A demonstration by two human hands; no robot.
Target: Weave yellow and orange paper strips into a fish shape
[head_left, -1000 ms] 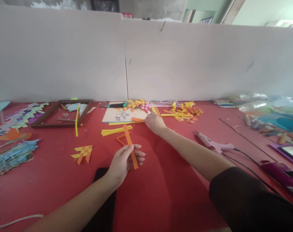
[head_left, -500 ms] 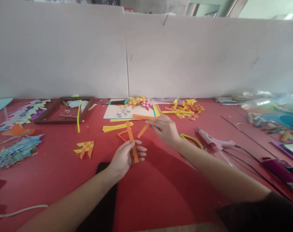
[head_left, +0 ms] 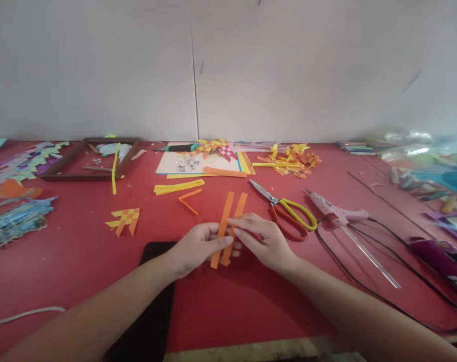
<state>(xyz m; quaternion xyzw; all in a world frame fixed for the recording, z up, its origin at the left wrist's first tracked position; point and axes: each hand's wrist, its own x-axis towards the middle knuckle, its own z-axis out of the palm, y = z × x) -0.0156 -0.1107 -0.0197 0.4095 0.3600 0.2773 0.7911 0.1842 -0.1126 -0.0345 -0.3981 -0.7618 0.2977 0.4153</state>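
My left hand [head_left: 200, 246] is closed on an orange paper strip [head_left: 225, 213], its thumb pressed across the front. Close beside it, my right hand [head_left: 264, 240] pinches a second orange paper strip [head_left: 239, 208] between thumb and fingers. The two strips stand nearly side by side, leaning slightly right at the top. Some left fingers are partly hidden behind the strips. Beyond the hands lies a folded orange strip [head_left: 186, 199], bent into a V. A woven yellow and orange paper fish [head_left: 126, 219] rests to the left.
Scissors [head_left: 276, 201] and a pink glue gun [head_left: 336, 210] with its cord lie at right. Yellow strips [head_left: 179, 187], paper sheets [head_left: 164, 163] and paper scraps [head_left: 294, 160] are farther back. A brown frame [head_left: 77, 176] stands left; a black flat object [head_left: 145, 301] lies beneath my left forearm.
My right hand has come down from the paper pile with an orange strip and now meets my left hand. The scissors are uncovered, and the view has tilted down.
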